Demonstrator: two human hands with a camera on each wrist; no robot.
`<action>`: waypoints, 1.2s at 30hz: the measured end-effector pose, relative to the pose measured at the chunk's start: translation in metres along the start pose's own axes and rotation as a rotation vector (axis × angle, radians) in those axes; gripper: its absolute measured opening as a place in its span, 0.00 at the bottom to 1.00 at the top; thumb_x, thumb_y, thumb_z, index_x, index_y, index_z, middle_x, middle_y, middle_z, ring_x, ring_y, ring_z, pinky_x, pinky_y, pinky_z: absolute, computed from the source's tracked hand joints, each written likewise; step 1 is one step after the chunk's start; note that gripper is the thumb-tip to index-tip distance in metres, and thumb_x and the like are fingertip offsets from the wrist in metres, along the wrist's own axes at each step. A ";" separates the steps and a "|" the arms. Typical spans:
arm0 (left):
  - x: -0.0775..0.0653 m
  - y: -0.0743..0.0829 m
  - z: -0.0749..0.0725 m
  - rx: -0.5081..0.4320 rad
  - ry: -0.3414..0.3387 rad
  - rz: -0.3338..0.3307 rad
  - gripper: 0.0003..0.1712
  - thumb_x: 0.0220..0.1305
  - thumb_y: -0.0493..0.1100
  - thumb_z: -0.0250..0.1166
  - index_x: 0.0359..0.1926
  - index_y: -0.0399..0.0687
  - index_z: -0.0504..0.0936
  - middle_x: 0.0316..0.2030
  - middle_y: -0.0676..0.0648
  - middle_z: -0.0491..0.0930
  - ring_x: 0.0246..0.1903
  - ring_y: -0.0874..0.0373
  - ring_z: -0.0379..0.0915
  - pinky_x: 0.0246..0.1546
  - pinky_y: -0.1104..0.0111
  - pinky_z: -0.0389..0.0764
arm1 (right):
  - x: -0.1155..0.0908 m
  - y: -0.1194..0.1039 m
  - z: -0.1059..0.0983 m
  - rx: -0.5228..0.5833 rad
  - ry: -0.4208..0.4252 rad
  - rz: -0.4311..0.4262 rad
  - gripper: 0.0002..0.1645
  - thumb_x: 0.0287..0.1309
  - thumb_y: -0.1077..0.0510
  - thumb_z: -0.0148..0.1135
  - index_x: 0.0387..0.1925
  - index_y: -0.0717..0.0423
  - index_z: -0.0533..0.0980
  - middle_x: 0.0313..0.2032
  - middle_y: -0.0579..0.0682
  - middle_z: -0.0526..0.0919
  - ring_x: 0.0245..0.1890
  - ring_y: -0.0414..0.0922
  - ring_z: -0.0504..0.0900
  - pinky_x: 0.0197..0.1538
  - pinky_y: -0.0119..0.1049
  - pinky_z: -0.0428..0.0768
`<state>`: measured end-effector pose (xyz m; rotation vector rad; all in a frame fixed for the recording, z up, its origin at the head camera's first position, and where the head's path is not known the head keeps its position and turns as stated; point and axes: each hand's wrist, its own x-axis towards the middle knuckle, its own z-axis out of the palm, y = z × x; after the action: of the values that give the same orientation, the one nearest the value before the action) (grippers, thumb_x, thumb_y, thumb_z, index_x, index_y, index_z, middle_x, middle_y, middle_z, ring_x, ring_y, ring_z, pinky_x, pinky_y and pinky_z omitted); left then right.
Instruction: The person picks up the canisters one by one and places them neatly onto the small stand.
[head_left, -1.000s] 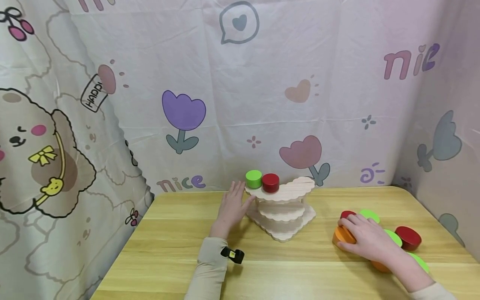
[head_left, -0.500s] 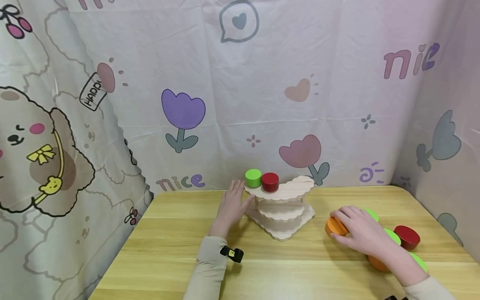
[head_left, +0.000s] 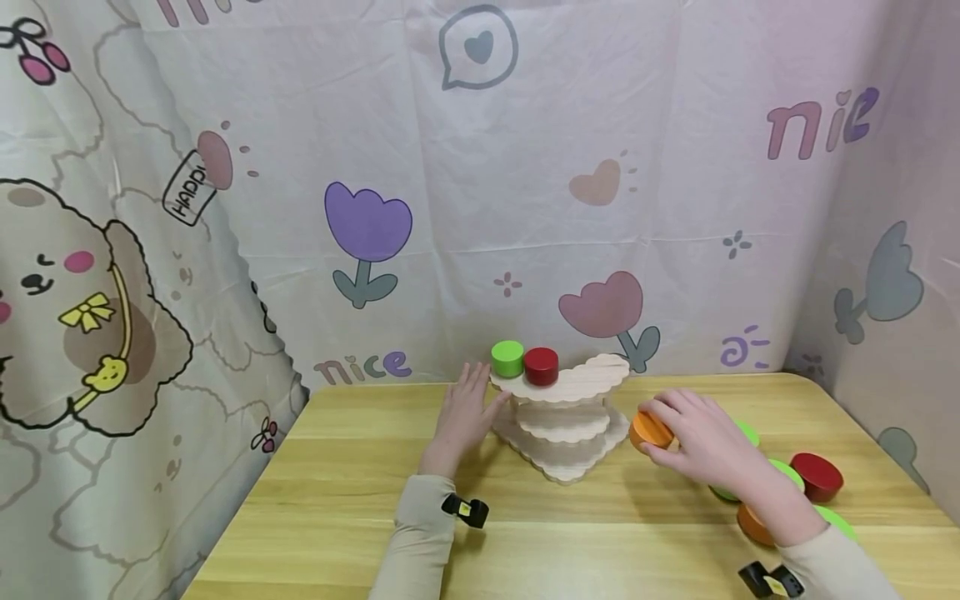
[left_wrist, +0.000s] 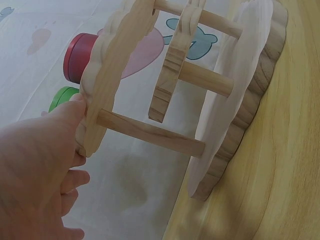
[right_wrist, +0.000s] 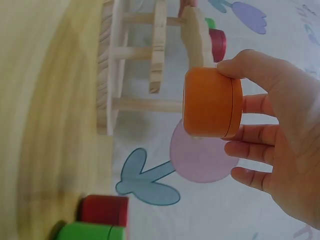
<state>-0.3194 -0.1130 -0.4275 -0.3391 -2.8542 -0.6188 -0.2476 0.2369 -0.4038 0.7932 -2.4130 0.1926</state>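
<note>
Far left you've got a pale printed cloth (head_left: 90,333) with a bear cartoon. Next, your left hand (head_left: 465,417), black camera (head_left: 465,510) at its wrist, beside the wooden shelf (head_left: 588,379): fingers mostly straight and relaxed, thumb touching the top tier's edge, nothing gripped. On that tier, left end, sit a green cylinder (head_left: 507,358) and a red cylinder (head_left: 542,367), side by side. Right of the shelf, near its base in the head view, is the orange cylinder (right_wrist: 207,102), held above the wooden table (head_left: 337,500). Your right hand (head_left: 708,437) has it pinched, thumb on one side, fingers on the other, opened only as wide as the piece; a thin seam shows near one end. Under and past your right forearm, on the table: green pieces (head_left: 836,523), another orange piece (head_left: 756,525), a dark red piece (head_left: 816,477). Your arm partly hides that group; can't tell the full count.
</note>
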 end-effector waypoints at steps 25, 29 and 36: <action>0.000 -0.002 0.002 -0.015 0.004 0.006 0.46 0.70 0.71 0.41 0.76 0.48 0.52 0.76 0.43 0.52 0.78 0.48 0.37 0.75 0.43 0.46 | 0.063 -0.014 0.003 0.104 0.164 -0.051 0.29 0.44 0.49 0.72 0.49 0.54 0.79 0.44 0.53 0.80 0.45 0.52 0.76 0.43 0.48 0.75; 0.000 -0.002 0.002 -0.013 0.004 0.007 0.45 0.70 0.71 0.41 0.76 0.48 0.52 0.76 0.43 0.52 0.78 0.47 0.37 0.74 0.42 0.46 | 0.071 -0.017 0.005 0.114 0.166 -0.012 0.28 0.45 0.48 0.72 0.49 0.54 0.80 0.45 0.53 0.81 0.45 0.52 0.76 0.41 0.46 0.73; 0.000 -0.001 0.001 -0.012 0.003 0.007 0.45 0.70 0.71 0.40 0.76 0.48 0.52 0.76 0.43 0.52 0.78 0.47 0.37 0.75 0.43 0.45 | 0.087 -0.023 0.011 0.142 0.157 0.056 0.25 0.50 0.48 0.70 0.50 0.52 0.79 0.45 0.53 0.80 0.45 0.53 0.75 0.42 0.48 0.73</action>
<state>-0.3194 -0.1136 -0.4289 -0.3493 -2.8465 -0.6343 -0.2967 0.1714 -0.3638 0.7444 -2.2934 0.4365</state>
